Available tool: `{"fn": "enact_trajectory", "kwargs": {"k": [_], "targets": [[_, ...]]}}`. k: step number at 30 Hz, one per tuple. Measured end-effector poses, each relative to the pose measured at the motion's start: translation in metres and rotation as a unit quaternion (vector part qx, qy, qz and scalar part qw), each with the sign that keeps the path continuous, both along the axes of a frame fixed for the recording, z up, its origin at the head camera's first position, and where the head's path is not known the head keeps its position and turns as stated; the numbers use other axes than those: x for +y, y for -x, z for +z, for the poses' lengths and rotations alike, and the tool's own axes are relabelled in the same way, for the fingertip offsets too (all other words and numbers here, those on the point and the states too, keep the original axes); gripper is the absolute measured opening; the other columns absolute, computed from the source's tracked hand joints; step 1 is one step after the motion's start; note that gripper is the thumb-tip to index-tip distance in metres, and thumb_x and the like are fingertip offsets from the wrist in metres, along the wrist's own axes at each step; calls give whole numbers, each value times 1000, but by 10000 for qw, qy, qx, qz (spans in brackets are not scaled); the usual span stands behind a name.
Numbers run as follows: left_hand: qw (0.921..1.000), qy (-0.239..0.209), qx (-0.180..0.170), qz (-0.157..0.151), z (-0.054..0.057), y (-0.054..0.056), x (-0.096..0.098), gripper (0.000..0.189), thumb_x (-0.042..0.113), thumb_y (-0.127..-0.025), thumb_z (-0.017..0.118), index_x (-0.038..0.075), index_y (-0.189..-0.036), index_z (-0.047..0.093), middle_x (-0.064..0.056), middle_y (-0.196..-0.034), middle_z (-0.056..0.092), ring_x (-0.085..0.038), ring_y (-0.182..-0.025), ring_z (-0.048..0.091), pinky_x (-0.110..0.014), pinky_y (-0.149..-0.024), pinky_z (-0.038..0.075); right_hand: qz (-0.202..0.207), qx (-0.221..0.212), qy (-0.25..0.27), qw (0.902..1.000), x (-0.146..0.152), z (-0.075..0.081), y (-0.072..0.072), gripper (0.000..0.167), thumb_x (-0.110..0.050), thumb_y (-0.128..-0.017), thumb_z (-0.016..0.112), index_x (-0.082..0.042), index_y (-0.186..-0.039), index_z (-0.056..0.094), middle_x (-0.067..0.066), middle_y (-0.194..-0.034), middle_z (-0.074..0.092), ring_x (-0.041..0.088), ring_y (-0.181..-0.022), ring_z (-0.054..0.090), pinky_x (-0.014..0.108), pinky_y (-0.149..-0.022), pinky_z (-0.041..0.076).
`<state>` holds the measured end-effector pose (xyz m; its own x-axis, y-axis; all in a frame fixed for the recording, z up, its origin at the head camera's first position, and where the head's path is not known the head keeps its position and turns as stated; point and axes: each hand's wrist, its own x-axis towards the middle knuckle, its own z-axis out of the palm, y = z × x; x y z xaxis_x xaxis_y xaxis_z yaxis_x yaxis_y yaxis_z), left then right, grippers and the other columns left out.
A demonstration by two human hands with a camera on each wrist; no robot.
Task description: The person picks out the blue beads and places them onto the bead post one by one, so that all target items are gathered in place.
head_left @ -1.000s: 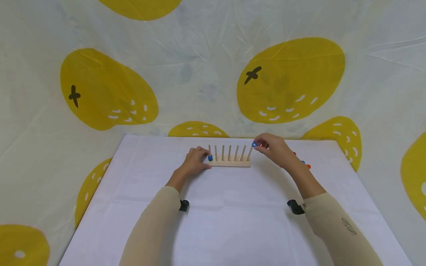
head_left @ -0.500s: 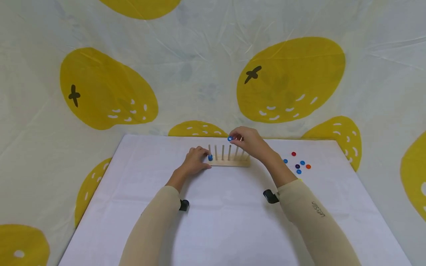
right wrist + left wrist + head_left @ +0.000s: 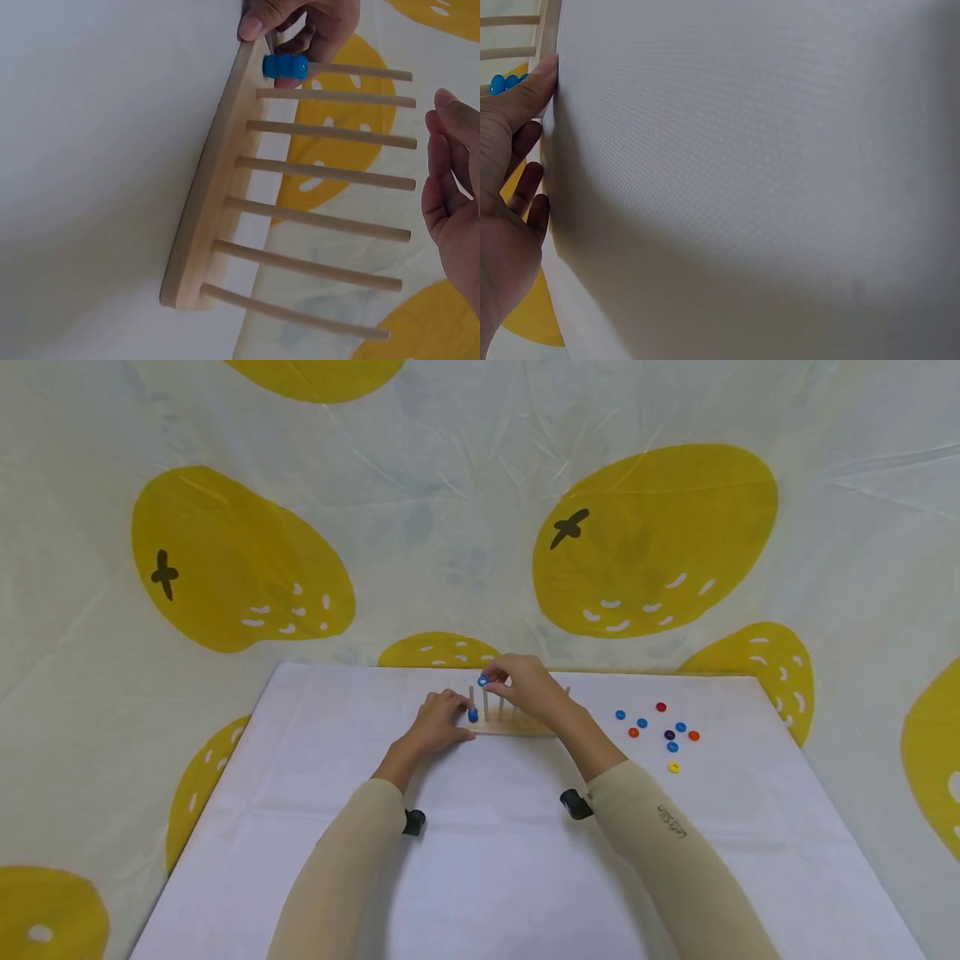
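A wooden peg rack (image 3: 498, 728) with a row of upright pegs stands near the table's far edge. My left hand (image 3: 437, 722) holds its left end, thumb at the front and fingers behind, as the right wrist view also shows. Several blue beads (image 3: 285, 67) are stacked at the bottom of the leftmost peg; the other pegs in that view are bare. My right hand (image 3: 527, 687) pinches a blue ring-shaped bead (image 3: 481, 681) above the left pegs, near the top of the second one. In the right wrist view the right fingertips (image 3: 445, 97) show, but that bead is hidden.
Loose beads lie scattered on the white table (image 3: 487, 860) right of the rack: several blue ones (image 3: 672, 747), a red (image 3: 661, 707), two orange (image 3: 693, 736), a dark purple (image 3: 670, 735) and a yellow (image 3: 675, 767). A patterned cloth (image 3: 465, 527) hangs behind.
My right hand has carried the blue bead leftward from beyond the rack's right end to above its left pegs. More loose beads are uncovered. The left hand has stayed put.
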<state>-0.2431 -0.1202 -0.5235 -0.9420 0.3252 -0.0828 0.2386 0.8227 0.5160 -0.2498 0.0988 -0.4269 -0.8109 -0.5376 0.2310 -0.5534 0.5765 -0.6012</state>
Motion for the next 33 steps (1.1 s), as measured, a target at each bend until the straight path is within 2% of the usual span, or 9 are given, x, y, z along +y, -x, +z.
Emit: {"fn": "enact_trajectory", "kwargs": {"k": [5,13,25,33], "targets": [[10000,1,-42,6,0,1,0,55,34,-84,87,14,-130,66,-6,-134,61,-32,-127,47,-49,-111,39,-43,31,-194,9998,-9,-1,2,19,-18,-96,75,-6,-110,75,6,-101,75,21,-94,69,37,-85,58],[10000,14,6,-50,0,1,0,54,34,-84,87,13,-130,67,-6,-132,61,-32,-125,48,-49,-109,40,-80,-104,-503,9986,-18,-1,5,19,-22,-96,75,-9,-109,76,4,-100,75,22,-97,64,36,-87,56],[10000,-11,-33,-28,3,0,1,51,33,-84,87,12,-127,67,-6,-131,61,-31,-123,48,-48,-109,39,91,1,-623,9980,-21,-8,8,20,-20,-93,78,-7,-108,77,5,-99,76,23,-97,66,38,-92,55],[9999,-53,-111,-15,2,0,0,48,33,-85,87,14,-125,67,-5,-131,60,-30,-124,47,-47,-110,39,21,21,-716,9974,-21,-8,6,19,-21,-93,79,-9,-107,77,5,-98,76,24,-97,64,38,-92,54]]}}
